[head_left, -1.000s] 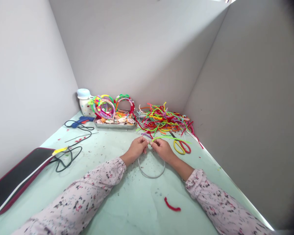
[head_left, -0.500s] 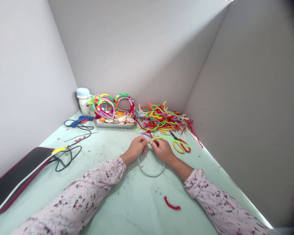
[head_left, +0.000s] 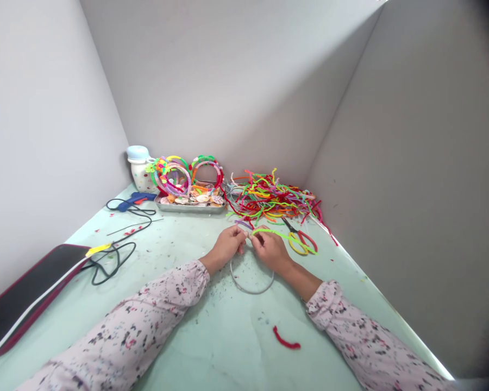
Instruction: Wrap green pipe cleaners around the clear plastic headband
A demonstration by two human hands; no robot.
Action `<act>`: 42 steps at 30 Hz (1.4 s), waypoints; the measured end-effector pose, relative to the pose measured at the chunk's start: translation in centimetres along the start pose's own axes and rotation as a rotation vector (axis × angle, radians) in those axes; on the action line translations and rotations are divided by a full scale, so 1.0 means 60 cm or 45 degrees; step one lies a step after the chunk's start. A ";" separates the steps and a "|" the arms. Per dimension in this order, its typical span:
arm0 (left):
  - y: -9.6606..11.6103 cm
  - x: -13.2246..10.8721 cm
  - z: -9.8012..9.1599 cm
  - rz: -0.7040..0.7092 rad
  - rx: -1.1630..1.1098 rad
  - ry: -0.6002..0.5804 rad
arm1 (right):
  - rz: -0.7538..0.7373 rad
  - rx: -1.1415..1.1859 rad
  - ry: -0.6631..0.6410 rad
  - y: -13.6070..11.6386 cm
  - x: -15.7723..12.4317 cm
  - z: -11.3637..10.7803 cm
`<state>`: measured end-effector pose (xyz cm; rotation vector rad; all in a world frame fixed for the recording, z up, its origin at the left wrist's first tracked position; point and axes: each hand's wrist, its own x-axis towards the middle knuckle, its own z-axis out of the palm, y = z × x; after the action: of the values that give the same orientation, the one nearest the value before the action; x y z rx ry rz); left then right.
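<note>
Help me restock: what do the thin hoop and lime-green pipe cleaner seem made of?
The thin hoop: smooth pale grey metal or plastic, the view can't settle which. The lime-green pipe cleaner: fuzzy chenille over wire, judging by its fluffy surface and held bends.

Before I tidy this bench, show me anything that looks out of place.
A short red pipe cleaner lies alone on the pale green work surface, well apart from the tangled pipe cleaner heap beyond the hands, so it looks stray. Small scraps are also strewn around the thin wire hoop.
</note>
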<state>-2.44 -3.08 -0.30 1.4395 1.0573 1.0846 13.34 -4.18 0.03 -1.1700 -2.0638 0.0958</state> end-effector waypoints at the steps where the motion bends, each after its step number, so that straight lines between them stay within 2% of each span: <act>1: 0.000 0.000 0.000 -0.001 -0.004 -0.001 | -0.010 -0.005 0.000 0.000 -0.001 0.000; 8: 0.003 -0.001 0.001 0.003 0.012 0.008 | -0.030 0.015 0.008 -0.003 -0.002 -0.003; 15: 0.009 -0.003 0.002 -0.017 -0.016 0.017 | 0.287 0.458 -0.137 0.003 0.002 -0.007; 21: 0.005 -0.001 0.002 -0.033 -0.027 0.021 | 0.365 0.574 -0.193 0.005 0.003 -0.004; 32: 0.011 -0.003 0.001 -0.066 -0.121 0.014 | 0.360 0.555 -0.129 0.001 0.003 -0.003; 42: 0.010 -0.002 0.003 -0.042 -0.112 -0.004 | 0.334 0.543 -0.146 0.004 0.002 0.000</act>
<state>-2.26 -3.32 0.23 1.3488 1.0159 1.0917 13.47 -3.95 -0.02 -1.1734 -1.8494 0.7071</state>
